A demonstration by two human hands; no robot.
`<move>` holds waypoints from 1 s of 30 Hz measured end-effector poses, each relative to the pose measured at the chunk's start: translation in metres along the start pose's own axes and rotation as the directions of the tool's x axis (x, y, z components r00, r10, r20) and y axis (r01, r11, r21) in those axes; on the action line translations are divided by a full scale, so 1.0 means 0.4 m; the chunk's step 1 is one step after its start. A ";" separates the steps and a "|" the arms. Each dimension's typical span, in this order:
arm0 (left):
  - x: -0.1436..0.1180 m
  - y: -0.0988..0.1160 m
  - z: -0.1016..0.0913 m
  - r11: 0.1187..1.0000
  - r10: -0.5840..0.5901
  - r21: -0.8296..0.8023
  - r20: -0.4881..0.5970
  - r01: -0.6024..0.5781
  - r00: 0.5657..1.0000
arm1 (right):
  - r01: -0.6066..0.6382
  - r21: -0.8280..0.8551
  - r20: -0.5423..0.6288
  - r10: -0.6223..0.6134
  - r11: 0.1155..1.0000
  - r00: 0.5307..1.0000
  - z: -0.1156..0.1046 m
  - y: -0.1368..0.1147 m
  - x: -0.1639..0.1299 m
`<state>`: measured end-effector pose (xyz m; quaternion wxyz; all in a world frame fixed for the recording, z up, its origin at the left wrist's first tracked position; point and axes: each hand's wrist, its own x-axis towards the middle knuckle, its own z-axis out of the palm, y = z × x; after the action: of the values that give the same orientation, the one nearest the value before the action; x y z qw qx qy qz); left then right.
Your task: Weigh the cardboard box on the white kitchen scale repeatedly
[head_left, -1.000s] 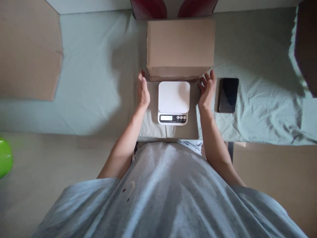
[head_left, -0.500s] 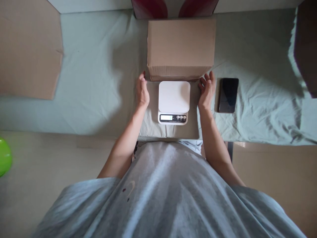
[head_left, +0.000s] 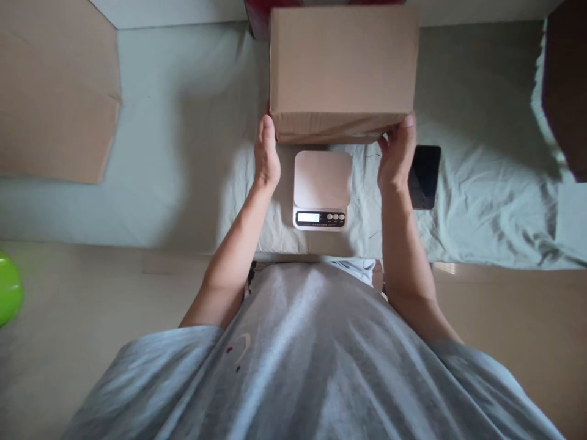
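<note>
Over scale, centre: 1 closed cardboard box point(head_left: 342, 64), brown, flaps shut, contents not visible; its near edge sits just beyond the scale's far edge, bottom hidden, so can't tell if it rests on the cloth or is lifted.
Left hand point(head_left: 266, 156): pressed flat vs. box's near-left corner, fingers point(head_left: 268, 125) stretched up the side, grasping the box.
Right hand point(head_left: 395, 157): on near-right corner, thumb over the bottom edge, fingers wrapped under, grasping the box.
Scale point(head_left: 322, 189): 1 white digital kitchen scale, platform bare, small lit display + 3 round buttons at its near edge; lies between the two wrists, touching neither.
Phone point(head_left: 425, 177): 1 dark phone, screen off, flat on cloth just right of right hand, partly hidden by it.
Worktop point(head_left: 183, 153): covered w/ pale green cloth, wrinkled at right; near edge runs just in front of the person's grey shirt point(head_left: 312, 366).
Cardboard sheet point(head_left: 55, 91): 1 flat piece at far left, lying over the cloth's left end.
Dark box point(head_left: 566, 79): 1 brown shape at right edge, cut off by frame.
Red item point(head_left: 257, 15): behind the box, mostly hidden, can't tell what.
Green object point(head_left: 9, 287): 1 round, bright, at left edge, low down.
Open room: wide bare cloth left of left hand; bare stretch right of phone up to dark box.
</note>
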<state>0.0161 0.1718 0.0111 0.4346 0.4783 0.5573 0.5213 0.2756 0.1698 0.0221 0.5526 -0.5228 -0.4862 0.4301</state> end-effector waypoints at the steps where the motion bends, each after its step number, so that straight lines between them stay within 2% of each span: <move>1: -0.018 0.022 -0.007 1.000 0.020 0.000 0.005 -0.020 1.000 | 0.013 0.000 -0.005 -0.013 1.000 1.000 -0.008 -0.014 -0.011; 4: -0.099 0.078 -0.036 0.992 0.084 -0.093 0.023 -0.082 0.996 | 0.085 -0.024 -0.019 -0.085 0.996 0.996 -0.029 -0.059 -0.080; 6: -0.161 0.092 -0.055 0.986 0.080 -0.147 0.008 -0.078 0.997 | 0.100 -0.021 -0.015 -0.100 0.995 0.995 -0.036 -0.082 -0.146; 10: -0.261 0.069 -0.081 0.987 -0.013 -0.159 -0.023 0.009 1.000 | 0.053 -0.012 -0.011 -0.053 0.999 0.999 -0.033 -0.099 -0.268; 13: -0.301 0.045 -0.085 0.986 -0.012 -0.167 -0.026 0.008 1.000 | 0.026 0.040 -0.025 -0.025 0.999 0.999 -0.027 -0.095 -0.320; 17: -0.327 0.030 -0.083 0.991 0.006 -0.136 -0.036 -0.011 0.999 | -0.006 0.056 -0.045 0.009 0.998 0.999 -0.025 -0.089 -0.344; 23: -0.345 0.013 -0.077 0.995 0.019 -0.098 -0.010 -0.020 1.000 | -0.027 0.069 -0.048 0.031 0.997 0.998 -0.029 -0.076 -0.341; 30: -0.328 0.012 -0.077 0.998 0.011 -0.062 -0.092 -0.017 0.996 | -0.058 0.111 -0.104 0.070 0.992 0.992 -0.060 -0.048 -0.332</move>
<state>0.0077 0.0372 0.0165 0.4198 0.4441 0.5565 0.5629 0.2775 0.0338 0.0302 0.5913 -0.5299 -0.4147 0.4445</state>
